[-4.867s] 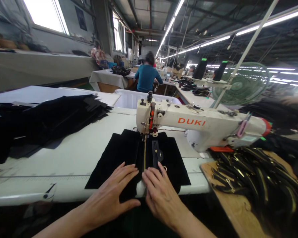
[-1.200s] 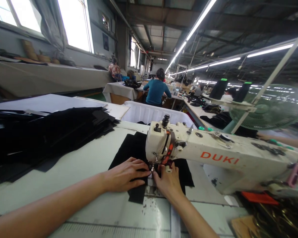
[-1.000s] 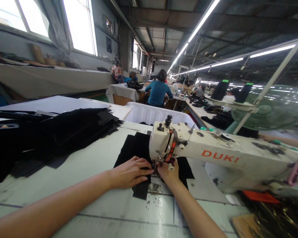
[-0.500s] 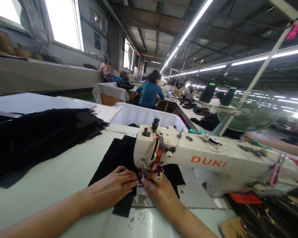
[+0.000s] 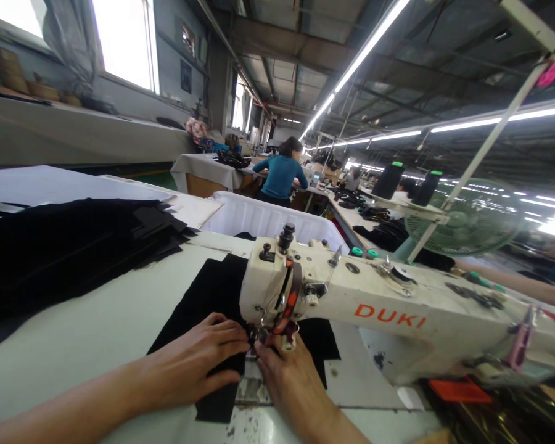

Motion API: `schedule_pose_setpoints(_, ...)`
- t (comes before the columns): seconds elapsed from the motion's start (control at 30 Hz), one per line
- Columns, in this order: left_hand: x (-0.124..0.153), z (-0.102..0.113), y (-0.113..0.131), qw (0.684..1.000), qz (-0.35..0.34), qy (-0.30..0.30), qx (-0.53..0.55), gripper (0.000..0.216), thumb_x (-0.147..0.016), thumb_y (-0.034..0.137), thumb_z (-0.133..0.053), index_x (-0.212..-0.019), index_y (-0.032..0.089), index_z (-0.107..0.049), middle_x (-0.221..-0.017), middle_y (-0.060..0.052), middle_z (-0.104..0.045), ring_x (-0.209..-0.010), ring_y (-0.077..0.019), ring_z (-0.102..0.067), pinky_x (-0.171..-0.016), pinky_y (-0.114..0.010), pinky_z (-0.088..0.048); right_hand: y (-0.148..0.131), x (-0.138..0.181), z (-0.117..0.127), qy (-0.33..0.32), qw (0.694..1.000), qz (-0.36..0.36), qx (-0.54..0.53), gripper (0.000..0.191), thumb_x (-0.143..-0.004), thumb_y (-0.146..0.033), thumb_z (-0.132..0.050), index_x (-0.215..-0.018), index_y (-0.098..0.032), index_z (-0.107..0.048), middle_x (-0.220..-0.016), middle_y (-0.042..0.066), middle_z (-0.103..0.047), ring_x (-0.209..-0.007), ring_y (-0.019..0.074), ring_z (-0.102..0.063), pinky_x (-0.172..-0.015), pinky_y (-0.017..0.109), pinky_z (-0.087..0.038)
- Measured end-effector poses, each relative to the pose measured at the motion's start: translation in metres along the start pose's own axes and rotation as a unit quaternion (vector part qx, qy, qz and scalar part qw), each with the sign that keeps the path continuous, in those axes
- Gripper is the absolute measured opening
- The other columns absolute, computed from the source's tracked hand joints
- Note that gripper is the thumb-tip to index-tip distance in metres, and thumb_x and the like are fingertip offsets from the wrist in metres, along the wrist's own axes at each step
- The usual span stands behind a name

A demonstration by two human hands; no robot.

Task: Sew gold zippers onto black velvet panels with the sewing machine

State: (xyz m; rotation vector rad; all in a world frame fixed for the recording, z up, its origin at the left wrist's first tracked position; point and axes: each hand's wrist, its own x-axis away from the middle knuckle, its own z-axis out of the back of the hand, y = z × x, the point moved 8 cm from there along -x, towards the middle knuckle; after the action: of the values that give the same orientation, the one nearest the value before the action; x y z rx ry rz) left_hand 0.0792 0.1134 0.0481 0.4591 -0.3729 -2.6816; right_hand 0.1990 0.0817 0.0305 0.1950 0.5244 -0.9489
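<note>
A black fabric piece [image 5: 208,295] lies on the pale table under the head of a white sewing machine [image 5: 388,317] marked DUKI. My left hand [image 5: 198,364] lies flat on the fabric, fingers stretched toward the needle area. My right hand [image 5: 287,382] rests on the fabric just right of it, fingertips together at the presser foot [image 5: 259,336]. The machine head hides the fabric's far middle part.
A big stack of black fabric pieces [image 5: 74,243] covers the table's left. A white bin [image 5: 268,217] stands behind the machine. A green fan [image 5: 472,216] is at the right. Dark zippers or strips [image 5: 504,419] lie at the lower right. A person in a teal top [image 5: 280,179] sits farther back.
Over the last seconds both hands moved along the fabric from the table's near edge up to the needle; the fabric has gone back under the machine head. In the last half second little moved.
</note>
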Motion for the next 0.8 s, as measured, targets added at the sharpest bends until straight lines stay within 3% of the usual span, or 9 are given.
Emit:
schedule_pose_setpoints(0.13, -0.004, -0.004, -0.003, 0.999, 0.022, 0.025, 0.017, 0.035, -0.085, 0.039, -0.073, -0.115, 0.023, -0.065, -0.111, -0.006, -0.070, -0.105, -0.0259, -0.065, -0.100, -0.040, -0.043, 0.005, -0.010, 0.007, 0.019, 0.999, -0.028, 0.015, 0.027, -0.085, -0.010, -0.066, -0.108, -0.023, -0.067, -0.106, 0.006, -0.071, -0.094, 0.0233, -0.066, -0.082, 0.034, -0.056)
schedule_pose_setpoints(0.27, -0.007, -0.009, -0.004, 0.998, 0.029, 0.054, 0.003, 0.020, -0.092, 0.027, -0.062, -0.111, 0.020, -0.065, -0.108, -0.007, -0.071, -0.102, -0.0259, -0.065, -0.097, -0.041, -0.046, 0.008, -0.019, 0.005, 0.024, 0.998, -0.045, 0.035, 0.023, -0.080, -0.010, -0.073, -0.099, -0.022, -0.070, -0.093, 0.006, -0.074, -0.084, 0.0246, -0.068, -0.073, 0.033, -0.055)
schedule_pose_setpoints(0.4, -0.005, -0.014, -0.011, 0.996, 0.039, 0.079, 0.001, 0.021, -0.098, 0.022, -0.048, -0.108, 0.020, -0.067, -0.105, -0.008, -0.071, -0.102, -0.0242, -0.065, -0.094, -0.038, -0.050, 0.010, -0.020, 0.001, 0.022, 0.998, -0.046, 0.040, 0.014, -0.079, -0.014, -0.076, -0.089, -0.023, -0.072, -0.085, 0.003, -0.074, -0.081, 0.0242, -0.068, -0.071, 0.032, -0.052)
schedule_pose_setpoints(0.6, -0.004, -0.010, -0.023, 0.990, 0.074, 0.118, 0.011, 0.020, -0.098, 0.026, -0.050, -0.104, 0.022, -0.068, -0.099, -0.004, -0.071, -0.096, -0.0204, -0.067, -0.088, -0.031, -0.054, 0.012, -0.016, -0.001, 0.044, 0.996, -0.056, 0.051, 0.009, -0.081, -0.019, -0.073, -0.089, -0.023, -0.074, -0.085, 0.003, -0.075, -0.079, 0.0239, -0.068, -0.074, 0.033, -0.051)
schedule_pose_setpoints(0.8, -0.004, -0.007, -0.014, 0.992, 0.036, 0.120, -0.001, 0.022, -0.100, 0.023, -0.048, -0.107, 0.021, -0.069, -0.099, -0.006, -0.071, -0.097, -0.0202, -0.066, -0.089, -0.030, -0.054, 0.014, -0.015, 0.000, 0.070, 0.993, -0.073, 0.062, 0.005, -0.079, -0.020, -0.074, -0.082, -0.023, -0.075, -0.079, 0.004, -0.074, -0.075, 0.0236, -0.067, -0.070, 0.032, -0.049)
